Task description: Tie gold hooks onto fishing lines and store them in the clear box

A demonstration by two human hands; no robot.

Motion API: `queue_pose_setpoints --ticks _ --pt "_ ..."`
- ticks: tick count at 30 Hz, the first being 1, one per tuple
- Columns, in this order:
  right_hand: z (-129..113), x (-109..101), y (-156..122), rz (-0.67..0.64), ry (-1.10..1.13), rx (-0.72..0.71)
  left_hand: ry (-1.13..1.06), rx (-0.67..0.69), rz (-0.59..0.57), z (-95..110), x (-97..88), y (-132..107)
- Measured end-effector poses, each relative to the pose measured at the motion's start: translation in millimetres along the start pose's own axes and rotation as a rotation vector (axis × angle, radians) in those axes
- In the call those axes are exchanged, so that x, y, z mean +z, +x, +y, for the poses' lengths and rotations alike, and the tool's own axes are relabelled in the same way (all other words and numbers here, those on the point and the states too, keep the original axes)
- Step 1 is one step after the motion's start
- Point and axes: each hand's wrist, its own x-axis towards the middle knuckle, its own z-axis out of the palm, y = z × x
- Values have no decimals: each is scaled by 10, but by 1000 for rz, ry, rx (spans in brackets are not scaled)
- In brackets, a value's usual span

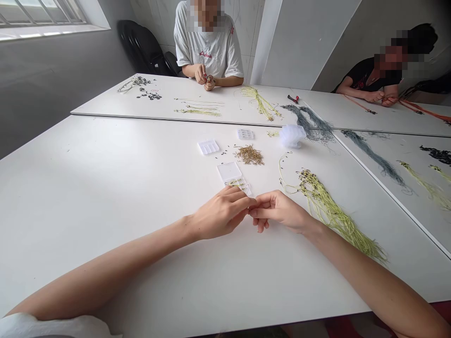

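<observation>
My left hand (223, 212) and my right hand (282, 211) meet fingertip to fingertip over the white table, both closed in a pinch. Something tiny and dark shows between them, too small to name. Just beyond my left fingers lies an open clear plastic box (229, 172), with yellow-green corded hooks in its compartments, partly hidden by that hand. A pile of small gold metal pieces (249, 154) sits farther back, with a few dark bits beside it. Right of my right hand spreads a bundle of yellow-green cords (338, 213) with dark hooks at the far end.
Beyond the pile are two small clear boxes, one open (208, 147) and one with filled slots (245, 134), and a stack of clear plastic boxes (292, 136). Grey-green line bundles (375, 157) lie to the right. Two people work across the table (105, 188).
</observation>
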Motion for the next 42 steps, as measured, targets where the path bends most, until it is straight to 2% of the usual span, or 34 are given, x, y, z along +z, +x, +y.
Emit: queue_pose_setpoints --ticks 12,24,32,42 --pt "-2 23 -4 45 -32 19 -2 -11 -6 5 -11 1" --pt "42 -19 11 3 -12 -11 -14 -32 -45 -3 -18 -15" --pt "13 -8 -5 -12 15 6 -66 -95 -68 0 -29 1" --pt "20 -7 -4 -29 -6 27 -74 -103 -103 -17 -29 -11"
